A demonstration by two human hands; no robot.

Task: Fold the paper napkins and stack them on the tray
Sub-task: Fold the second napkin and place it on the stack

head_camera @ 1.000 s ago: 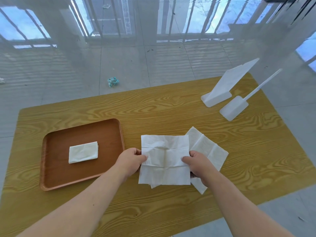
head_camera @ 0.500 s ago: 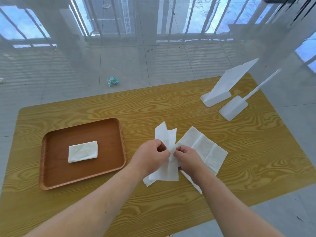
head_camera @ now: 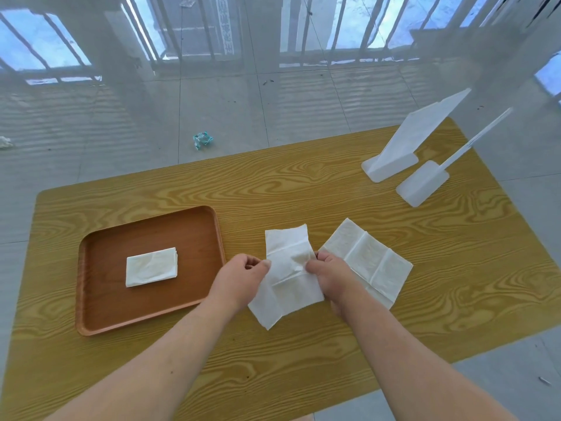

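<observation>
While pinched at both edges, napkin (head_camera: 288,268) spans between fingers (head_camera: 263,265).

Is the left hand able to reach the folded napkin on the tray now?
Probably yes: the left hand is beside the tray, nothing stands between it and the folded napkin, though it holds another napkin.

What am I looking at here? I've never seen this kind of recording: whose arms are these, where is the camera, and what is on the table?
There is no machine. A person wears a camera on the head, looking down at their own bare hands. The left hand and right hand pinch a half-folded napkin between them. An unfolded napkin lies right of it on the wooden table. On the left, a brown tray holds one folded napkin. Two white stands sit at the far right.
</observation>
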